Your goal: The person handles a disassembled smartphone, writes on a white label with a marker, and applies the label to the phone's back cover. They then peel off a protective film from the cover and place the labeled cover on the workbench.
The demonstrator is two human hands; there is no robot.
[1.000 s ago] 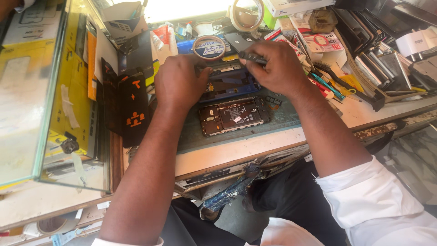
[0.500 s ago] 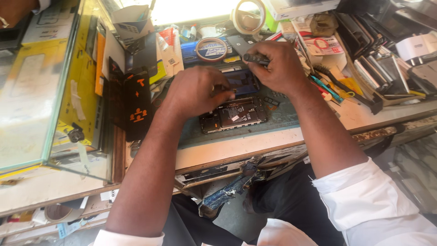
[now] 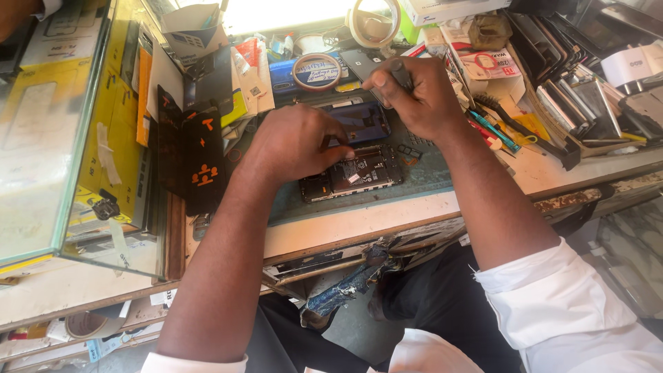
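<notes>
Yellow boxes (image 3: 114,138) stacked inside the glass case at left, one with a strip of clear tape. Black card packs (image 3: 190,155) with orange marks lean against the case's right side. White open carton (image 3: 195,31) at top left of the bench. White box (image 3: 452,8) at top edge, right of the tape roll. Red-and-white flat pack (image 3: 490,63) just right of the right hand. Small white label (image 3: 353,177) on the opened phone's battery.
</notes>
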